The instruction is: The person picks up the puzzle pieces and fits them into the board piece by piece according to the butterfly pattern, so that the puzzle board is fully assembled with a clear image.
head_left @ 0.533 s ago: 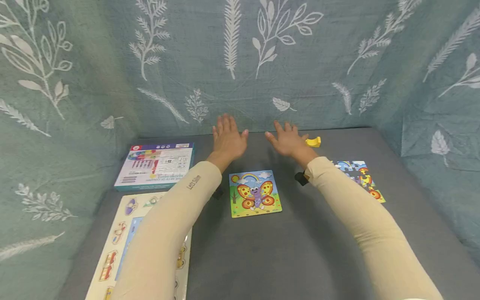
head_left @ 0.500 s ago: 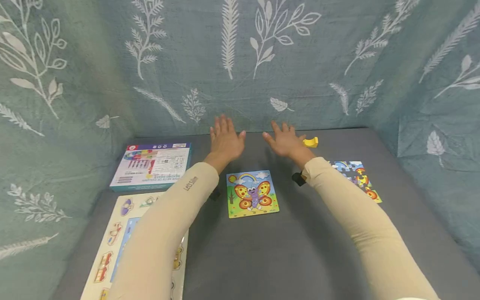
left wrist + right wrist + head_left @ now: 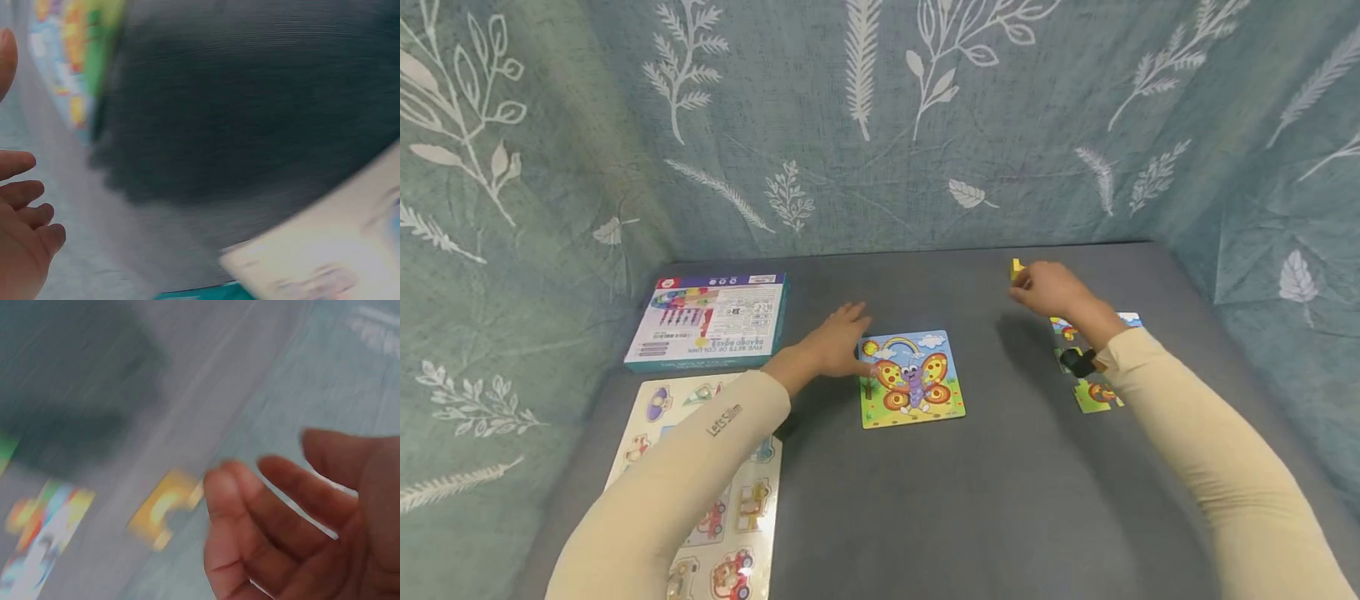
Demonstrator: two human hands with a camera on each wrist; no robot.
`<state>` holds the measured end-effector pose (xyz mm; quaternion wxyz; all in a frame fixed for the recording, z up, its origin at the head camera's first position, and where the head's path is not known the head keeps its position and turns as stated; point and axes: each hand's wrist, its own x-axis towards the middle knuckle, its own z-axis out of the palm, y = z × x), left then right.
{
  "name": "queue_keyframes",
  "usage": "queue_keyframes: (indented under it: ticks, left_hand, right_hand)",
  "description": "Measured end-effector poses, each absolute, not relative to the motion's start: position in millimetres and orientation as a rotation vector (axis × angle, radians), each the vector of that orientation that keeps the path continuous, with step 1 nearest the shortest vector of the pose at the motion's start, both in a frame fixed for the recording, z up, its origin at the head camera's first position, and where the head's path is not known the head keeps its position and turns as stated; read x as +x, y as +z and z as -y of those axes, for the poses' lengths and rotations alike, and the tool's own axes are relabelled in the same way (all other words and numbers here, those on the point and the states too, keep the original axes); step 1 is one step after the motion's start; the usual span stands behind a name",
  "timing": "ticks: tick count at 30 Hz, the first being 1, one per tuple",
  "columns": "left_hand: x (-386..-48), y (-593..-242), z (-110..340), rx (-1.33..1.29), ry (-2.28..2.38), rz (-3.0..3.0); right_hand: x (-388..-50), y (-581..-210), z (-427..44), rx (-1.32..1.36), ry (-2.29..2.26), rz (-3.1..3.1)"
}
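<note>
A square butterfly picture board (image 3: 913, 400) lies on the grey table in the head view. At its upper left corner is my left hand (image 3: 831, 346), fingers spread and holding nothing; whether the thumb touches the board I cannot tell. My right hand (image 3: 1054, 290) hovers farther right with loosely bent fingers. Beside its fingertips stands a yellow block with an arched cutout (image 3: 150, 515), partly hidden by the hand in the head view. In the right wrist view the block is apart from the fingers. Jigsaw pieces (image 3: 1096, 397) with butterfly parts lie below the right wrist, partly covered by it.
A flat cardboard box (image 3: 707, 321) lies at the back left. Nearer is a cream board with vehicle pictures (image 3: 752, 504), partly under my left forearm. A leaf-patterned cloth (image 3: 820, 125) hangs along the back and sides of the table (image 3: 917, 517).
Both hands have come away from the table's back edge. The left has drawn nearer to the butterfly board. The right has moved rightward toward the yellow block, its fingers now more bent.
</note>
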<state>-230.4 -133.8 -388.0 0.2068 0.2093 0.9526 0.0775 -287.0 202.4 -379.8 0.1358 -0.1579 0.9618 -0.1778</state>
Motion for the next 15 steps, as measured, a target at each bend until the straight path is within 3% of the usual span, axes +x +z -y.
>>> queue_keyframes:
  ticks: [7,15]
  left_hand:
    - [-214,-416,151,0.555,0.194,-2.676]
    - [-211,-432,147,0.537,0.312,-2.736]
  right_hand:
    - [-276,-400,-267,-0.348,-0.349,-2.727]
    - [-276,-440,-287,-0.399,-0.437,-2.836]
